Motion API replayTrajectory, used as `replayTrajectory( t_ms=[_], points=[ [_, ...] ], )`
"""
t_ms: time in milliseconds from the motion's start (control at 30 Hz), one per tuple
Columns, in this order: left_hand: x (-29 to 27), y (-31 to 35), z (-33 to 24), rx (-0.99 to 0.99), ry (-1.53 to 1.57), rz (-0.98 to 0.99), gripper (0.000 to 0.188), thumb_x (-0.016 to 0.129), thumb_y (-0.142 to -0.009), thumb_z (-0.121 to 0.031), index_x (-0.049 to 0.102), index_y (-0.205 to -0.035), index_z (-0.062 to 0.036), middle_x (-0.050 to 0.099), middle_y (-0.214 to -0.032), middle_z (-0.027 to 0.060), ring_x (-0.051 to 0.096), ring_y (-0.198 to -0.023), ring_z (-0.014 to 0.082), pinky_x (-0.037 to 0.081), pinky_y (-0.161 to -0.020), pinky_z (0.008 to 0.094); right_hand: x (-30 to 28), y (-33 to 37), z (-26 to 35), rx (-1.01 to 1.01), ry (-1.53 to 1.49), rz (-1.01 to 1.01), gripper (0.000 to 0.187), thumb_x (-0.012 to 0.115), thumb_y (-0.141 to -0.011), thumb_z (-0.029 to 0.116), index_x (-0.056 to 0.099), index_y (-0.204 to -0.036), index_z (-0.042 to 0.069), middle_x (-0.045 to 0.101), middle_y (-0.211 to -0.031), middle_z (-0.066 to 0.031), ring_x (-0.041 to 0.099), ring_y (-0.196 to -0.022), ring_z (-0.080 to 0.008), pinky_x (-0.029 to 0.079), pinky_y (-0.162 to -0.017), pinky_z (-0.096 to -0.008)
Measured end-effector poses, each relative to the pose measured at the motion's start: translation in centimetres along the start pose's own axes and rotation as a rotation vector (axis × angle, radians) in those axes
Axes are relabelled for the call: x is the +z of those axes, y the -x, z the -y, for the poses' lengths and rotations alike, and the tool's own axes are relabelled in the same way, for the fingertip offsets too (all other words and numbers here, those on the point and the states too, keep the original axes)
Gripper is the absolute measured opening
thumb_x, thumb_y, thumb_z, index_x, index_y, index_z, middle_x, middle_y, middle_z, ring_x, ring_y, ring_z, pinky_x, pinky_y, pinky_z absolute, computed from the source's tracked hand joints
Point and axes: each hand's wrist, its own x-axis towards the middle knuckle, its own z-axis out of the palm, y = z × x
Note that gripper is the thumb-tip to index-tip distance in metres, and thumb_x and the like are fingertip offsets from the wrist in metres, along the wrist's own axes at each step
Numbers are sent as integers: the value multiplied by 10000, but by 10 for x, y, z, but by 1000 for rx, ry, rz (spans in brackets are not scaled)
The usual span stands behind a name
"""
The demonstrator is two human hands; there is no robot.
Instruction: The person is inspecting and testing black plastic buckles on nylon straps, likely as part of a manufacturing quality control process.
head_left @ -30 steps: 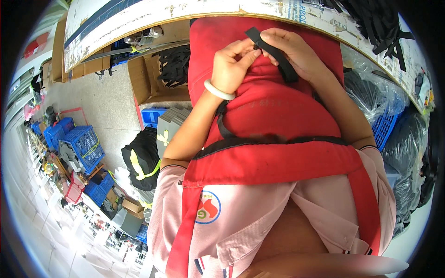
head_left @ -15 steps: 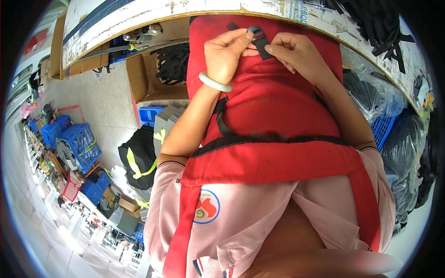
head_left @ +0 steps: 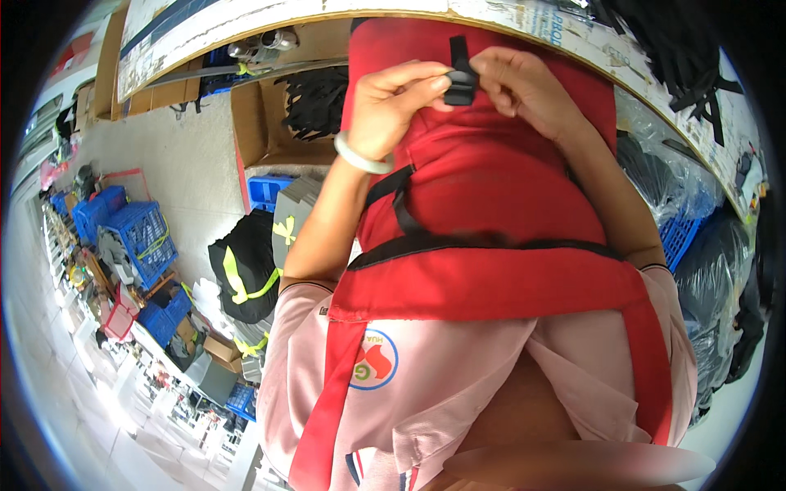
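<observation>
My left hand (head_left: 395,106) pinches a small black plastic buckle (head_left: 460,88) between thumb and forefinger, above the red apron (head_left: 491,188) on my lap. A short black webbing strap (head_left: 458,51) runs through the buckle, and its end sticks up past it toward the table. Beside the buckle, my right hand (head_left: 520,92) is closed, its thumb and forefinger against the strap. Its curled fingers partly hide where they meet the strap. A pale bangle (head_left: 363,155) circles my left wrist.
The worn white table edge (head_left: 327,34) crosses in front, with black straps (head_left: 679,57) heaped at its right. A cardboard box (head_left: 254,123) of black straps stands at left. Farther left are blue crates (head_left: 141,237); a black bundle (head_left: 246,266) lies nearer. Plastic-wrapped goods (head_left: 712,278) fill the right.
The buckle and strap have been turned, so the strap end that pointed toward me now points toward the table. Both hands have shifted slightly, and the right hand's fingers are curled more.
</observation>
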Motion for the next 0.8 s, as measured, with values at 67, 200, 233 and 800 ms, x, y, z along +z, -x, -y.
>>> replayTrajectory(
  t_ms=[67,200,233,800],
  points=[
    [-31,20,-29,-89,-125,9,178,640,-862,-21,668,-1032,23,676,-926,97,654,-769,168,551,-700,300,1,-9,3,-125,106,-111,214,561,-931,251,591,-836,62,470,-630,41,429,-526,-45,349,-485,-208],
    [-124,70,-67,-107,-335,-294,215,622,-874,-24,641,-1080,35,660,-1032,107,661,-814,196,543,-755,313,-16,-7,-4,-105,154,-150,193,546,-938,239,594,-893,57,488,-663,40,432,-544,-39,341,-487,-198],
    [-133,74,-72,-78,-478,-380,235,651,-859,-45,649,-1083,24,665,-1009,99,651,-840,170,528,-753,282,-17,-6,-5,-77,216,-136,184,532,-945,234,592,-934,60,490,-673,39,423,-541,-36,331,-487,-189],
    [37,-201,-31,609,-1403,-300,657,678,-785,-497,559,-1207,-7,609,-1115,202,587,-1014,331,455,-861,408,-21,-10,-37,-84,358,-7,115,585,-885,122,604,-864,11,585,-695,1,521,-611,-68,429,-562,-240]
  ],
)
